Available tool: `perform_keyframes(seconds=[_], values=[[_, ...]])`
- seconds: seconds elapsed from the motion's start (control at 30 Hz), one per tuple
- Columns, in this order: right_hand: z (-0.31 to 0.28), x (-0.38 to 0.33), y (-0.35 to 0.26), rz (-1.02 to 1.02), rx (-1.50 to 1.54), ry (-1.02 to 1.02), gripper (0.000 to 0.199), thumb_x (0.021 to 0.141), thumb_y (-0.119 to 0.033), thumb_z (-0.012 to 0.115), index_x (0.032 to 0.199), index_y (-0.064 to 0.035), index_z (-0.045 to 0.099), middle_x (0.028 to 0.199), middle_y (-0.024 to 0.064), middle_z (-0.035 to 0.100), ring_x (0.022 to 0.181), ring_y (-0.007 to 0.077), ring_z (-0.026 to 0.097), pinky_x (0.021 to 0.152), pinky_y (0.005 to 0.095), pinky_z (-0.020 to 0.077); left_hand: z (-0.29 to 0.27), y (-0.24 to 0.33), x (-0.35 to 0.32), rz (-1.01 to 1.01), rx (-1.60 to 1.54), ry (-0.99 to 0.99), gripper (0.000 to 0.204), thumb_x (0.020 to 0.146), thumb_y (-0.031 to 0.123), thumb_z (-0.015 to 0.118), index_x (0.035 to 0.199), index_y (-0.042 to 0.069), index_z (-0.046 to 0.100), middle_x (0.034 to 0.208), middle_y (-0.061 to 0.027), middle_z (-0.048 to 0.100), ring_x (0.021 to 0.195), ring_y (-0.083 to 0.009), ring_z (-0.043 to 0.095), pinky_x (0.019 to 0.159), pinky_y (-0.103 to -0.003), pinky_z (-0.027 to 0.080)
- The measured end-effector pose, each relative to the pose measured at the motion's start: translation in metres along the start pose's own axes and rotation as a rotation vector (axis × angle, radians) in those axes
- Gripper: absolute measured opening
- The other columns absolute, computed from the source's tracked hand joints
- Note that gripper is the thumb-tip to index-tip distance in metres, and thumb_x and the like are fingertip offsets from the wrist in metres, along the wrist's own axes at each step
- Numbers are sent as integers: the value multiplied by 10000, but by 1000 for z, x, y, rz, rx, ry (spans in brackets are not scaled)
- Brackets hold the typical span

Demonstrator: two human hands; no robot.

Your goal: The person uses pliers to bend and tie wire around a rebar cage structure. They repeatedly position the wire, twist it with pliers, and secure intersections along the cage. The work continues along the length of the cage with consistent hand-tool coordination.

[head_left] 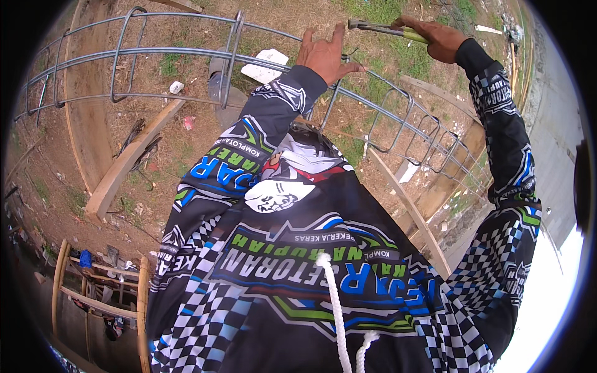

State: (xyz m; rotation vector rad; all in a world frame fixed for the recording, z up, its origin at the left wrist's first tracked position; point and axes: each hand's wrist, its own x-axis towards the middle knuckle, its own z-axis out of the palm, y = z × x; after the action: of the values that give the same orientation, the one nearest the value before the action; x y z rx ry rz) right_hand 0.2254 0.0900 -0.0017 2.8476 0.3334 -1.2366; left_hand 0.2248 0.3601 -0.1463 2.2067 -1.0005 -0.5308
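- Head view: the two hands are apart, both near the upper edge
- The left hand (321, 57) is spread over the long steel rebar cage (231, 53), fingers parted and thumb out to the right; whether it touches the bars, I cannot tell
- The right hand (443, 41) is wrapped around the yellow-green handle of the pincers (412, 34), whose metal head points left, near the left fingertips
- The cage runs across the view, above grassy ground (199, 146)
- Below its left part, a wooden beam (132, 157) lies at a slant
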Motion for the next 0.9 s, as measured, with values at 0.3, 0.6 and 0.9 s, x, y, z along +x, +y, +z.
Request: perform_keyframes(seconds=[0.3, 0.6, 0.9], values=[[-75, 90, -12, -15, -190, -579, 983, 756, 210, 458, 1516, -385, 275, 1333, 172, 578, 1066, 299, 647, 862, 413, 544, -5, 2, 3, -147, -121, -60, 1235, 746, 702, 670, 1413, -218, 187, 637, -165, 640, 711, -333, 677, 1117, -406, 333], [-76, 108, -10, -58, -198, -615, 971, 725, 233, 446, 1490, -360, 364, 1354, 163, 564, 1133, 310, 618, 965, 388, 523, -18, 6, 0, -184, -198, -54, 1234, 676, 628, 778, 1413, -181, 210, 720, -210, 660, 978, -379, 648, 1162, -391, 285], [-59, 100, -18, -115, -192, -793, 856, 743, 44, 438, 1475, -397, 400, 807, 107, 656, 683, 220, 623, 622, 365, 506, -13, 3, -4, -114, -287, 67, 1096, 675, 584, 800, 1395, -86, 317, 756, -216, 666, 836, -365, 672, 1147, -434, 279]])
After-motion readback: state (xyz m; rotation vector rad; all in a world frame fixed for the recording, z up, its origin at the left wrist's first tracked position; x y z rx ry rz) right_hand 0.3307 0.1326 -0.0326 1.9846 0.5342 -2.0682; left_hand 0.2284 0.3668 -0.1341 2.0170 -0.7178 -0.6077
